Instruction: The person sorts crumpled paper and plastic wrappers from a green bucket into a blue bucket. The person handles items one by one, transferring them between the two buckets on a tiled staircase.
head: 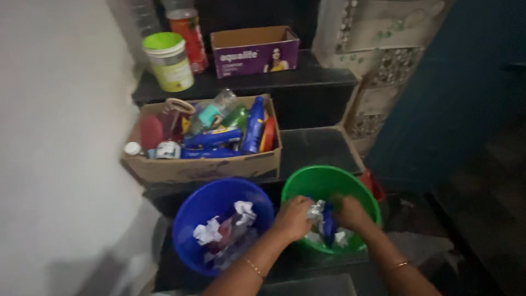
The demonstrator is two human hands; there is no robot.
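A: Entry. Landmark: round green plastic tub (307, 183), set on a dark stone step. Both hands are inside it.

B: States?

A: The left hand (293, 218) is curled, fingers closed on a crumpled silver and white wrapper (316, 211) at the tub's centre. The right hand (350, 214) is curled over a blue crumpled packet (327, 226) just right of that wrapper; whether it actually grips the packet cannot be told. More pale scraps lie under both hands in the tub.

B: Surroundings?

A: Touching the tub's left side, a round blue plastic tub (189, 219) holding white crumpled paper (207, 232). Behind the green tub and to its left, one step up, an open brown cardboard box (203, 167) packed with blue bottles and tubes. Farther behind, on a higher step, a white plastic bucket with a green lid (169, 61) and an open purple cardboard box (255, 52).
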